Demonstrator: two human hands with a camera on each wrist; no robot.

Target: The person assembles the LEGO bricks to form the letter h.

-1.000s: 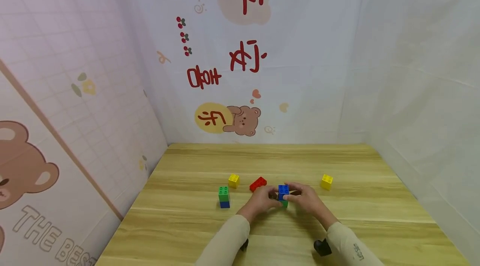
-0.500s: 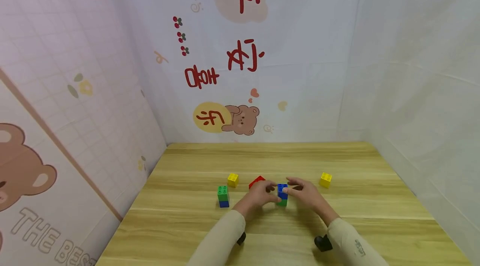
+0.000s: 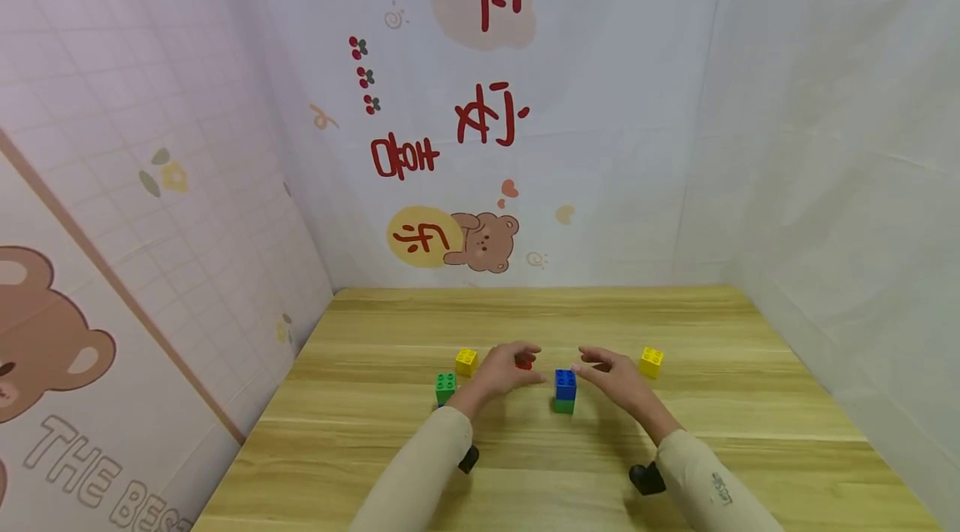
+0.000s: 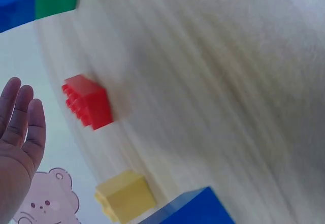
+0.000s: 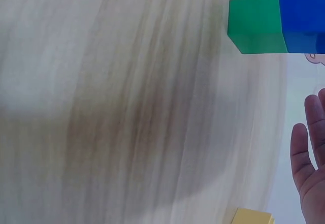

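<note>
Left hand (image 3: 501,372) has drawn back, right hand (image 3: 618,382) hangs beside the blue-on-green stack (image 3: 566,392), both half-spread, empty: stack stands unaided.

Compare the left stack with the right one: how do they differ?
The left stack has green over blue; the right stack has blue over green. The right stack stands between the left hand and right hand; the left stack stands outside them. In the head view, the left sleeve partly hides the left stack's base, while the right stack's shows. Both stand upright, two blocks high.
</note>
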